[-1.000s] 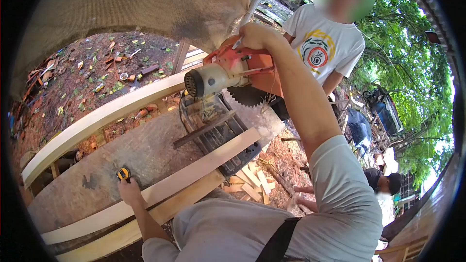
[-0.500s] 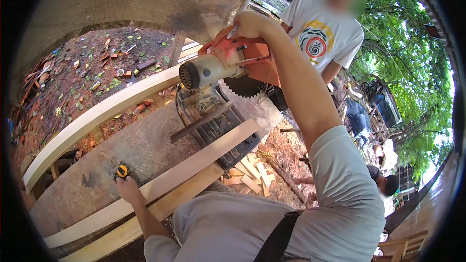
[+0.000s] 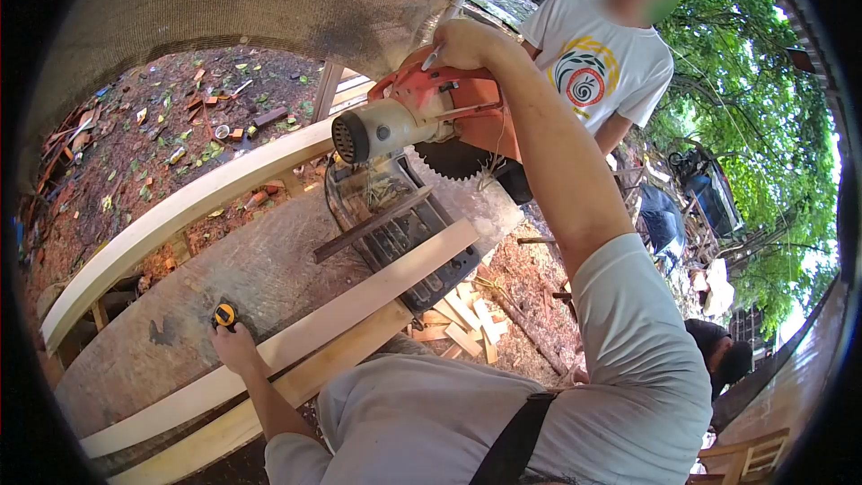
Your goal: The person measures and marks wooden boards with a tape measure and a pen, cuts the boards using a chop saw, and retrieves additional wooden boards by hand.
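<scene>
My left hand (image 3: 235, 349) is closed on a yellow and black tape measure (image 3: 224, 315), held over the worn wooden tabletop. Under that wrist runs a long pale board (image 3: 359, 307), its end lying across the dark slotted base (image 3: 409, 224) of the saw. My right hand (image 3: 467, 43) is wrapped round the handle of an orange miter saw (image 3: 431, 94), arm stretched out. The toothed blade (image 3: 458, 162) sits raised above the base, apart from the board. A dark narrow bar (image 3: 373, 224) lies across the base too. The handle is mostly hidden by my fingers.
A second board (image 3: 341, 355) lies beside the first on my side. Beyond the tabletop (image 3: 224, 251) runs a long pale beam (image 3: 189, 204). Offcuts (image 3: 467, 323) are piled on the ground. A person (image 3: 597, 63) in a white shirt stands behind the saw; another (image 3: 718, 355) is at right.
Both my hands, the saw and the boards stay where they were. The person at the right has shifted lower and nearer behind my right shoulder.
</scene>
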A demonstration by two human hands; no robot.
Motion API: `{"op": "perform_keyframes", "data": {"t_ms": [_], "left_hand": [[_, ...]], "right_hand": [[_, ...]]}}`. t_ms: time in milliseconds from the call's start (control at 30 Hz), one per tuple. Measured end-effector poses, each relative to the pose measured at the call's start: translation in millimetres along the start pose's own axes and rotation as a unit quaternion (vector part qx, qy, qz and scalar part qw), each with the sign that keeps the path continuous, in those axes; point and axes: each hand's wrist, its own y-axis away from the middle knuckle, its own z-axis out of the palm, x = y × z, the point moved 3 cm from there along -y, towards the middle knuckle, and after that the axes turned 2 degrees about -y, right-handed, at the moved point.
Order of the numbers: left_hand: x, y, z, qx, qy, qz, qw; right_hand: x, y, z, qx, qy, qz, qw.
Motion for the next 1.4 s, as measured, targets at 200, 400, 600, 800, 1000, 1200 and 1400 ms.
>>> {"op": "perform_keyframes", "data": {"t_ms": [200, 400, 600, 800, 1000, 1200, 1400], "left_hand": [[1, 1, -2, 0.008, -0.007, 0.004, 1.0], [7, 5, -9, 0.005, -0.003, -0.006, 1.0], [10, 9, -11, 0.049, 0.004, 0.014, 0.999], [3, 1, 0, 0.031, 0.038, -0.006, 0.999], [9, 3, -8, 0.013, 0.022, -0.02, 0.999], [9, 5, -5, 0.037, 0.034, -0.037, 0.998], [11, 5, -8, 0.026, 0.028, -0.026, 0.999]], "right_hand": [[0, 1, -1, -0.008, 0.001, 0.004, 1.0], [0, 3, -1, 0.005, -0.013, -0.007, 1.0], [-1, 2, -1, -0.003, -0.008, -0.006, 1.0], [-3, 3, -3, -0.006, -0.009, -0.007, 1.0], [1, 1, -1, -0.005, -0.027, -0.005, 1.0], [5, -4, 3, -0.002, -0.019, -0.018, 1.0], [5, -5, 4, 0.001, -0.01, -0.017, 1.0]]}}
